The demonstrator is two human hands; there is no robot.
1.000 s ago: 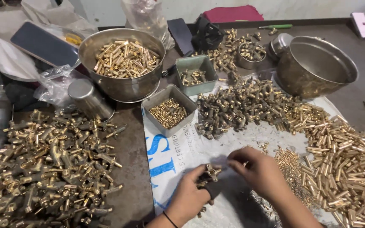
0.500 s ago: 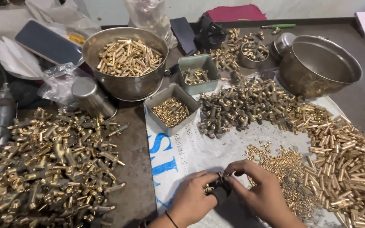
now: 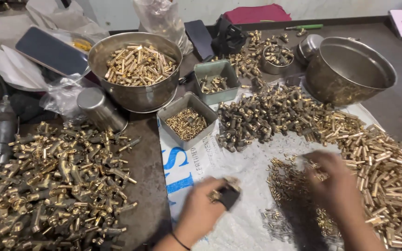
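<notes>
Centrally, the left hand is gripping a small dark block with a brass piece seated at its top, fingers clenched around it, above the white printed sack spread over the counter. To its right, the right hand is blurring over a scatter of small brass pins; whether its fingers are pinching anything cannot be told. Just beyond that hand, a heap of short brass sleeves is lying, and farther ahead a dark pile of brass fittings is stretching across the sack. Ahead of the left hand, a square grey tray is holding fine brass pins, with a second tray behind it and a steel bowl of brass tubes beside them. An empty steel pot is standing far ahead of the right hand. Left of the left hand, a large heap of brass valve bodies is covering the counter. Judging by the big loose piles around both hands, much sorting or fitting work is remaining.
</notes>
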